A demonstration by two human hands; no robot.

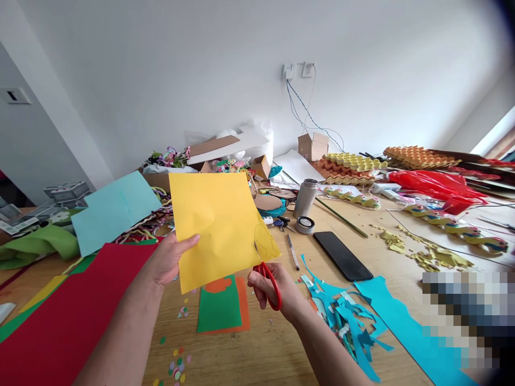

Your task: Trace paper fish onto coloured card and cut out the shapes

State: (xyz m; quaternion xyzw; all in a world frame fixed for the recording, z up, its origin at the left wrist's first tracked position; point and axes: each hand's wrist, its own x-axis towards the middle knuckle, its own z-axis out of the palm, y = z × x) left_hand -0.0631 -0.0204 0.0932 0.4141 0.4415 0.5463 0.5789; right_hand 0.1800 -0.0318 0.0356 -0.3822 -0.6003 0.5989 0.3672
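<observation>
My left hand [171,260] pinches the left edge of a yellow sheet of paper [213,220], thumb on the near face, and holds it up above the table. A rounded outline is drawn in thin line near the sheet's lower right corner. My right hand [273,289] grips red-handled scissors [274,287]. Their blades are at the sheet's lower edge, beside the drawn outline. Below the sheet, a green piece of paper [220,308] lies on an orange one [243,305].
Blue paper scraps [348,321] lie right of my hand, near a black phone [341,255] and a pen [293,252]. A grey bottle [306,197] stands behind. Red paper [76,305] covers the left side. Egg trays [350,166] are stacked at the back right.
</observation>
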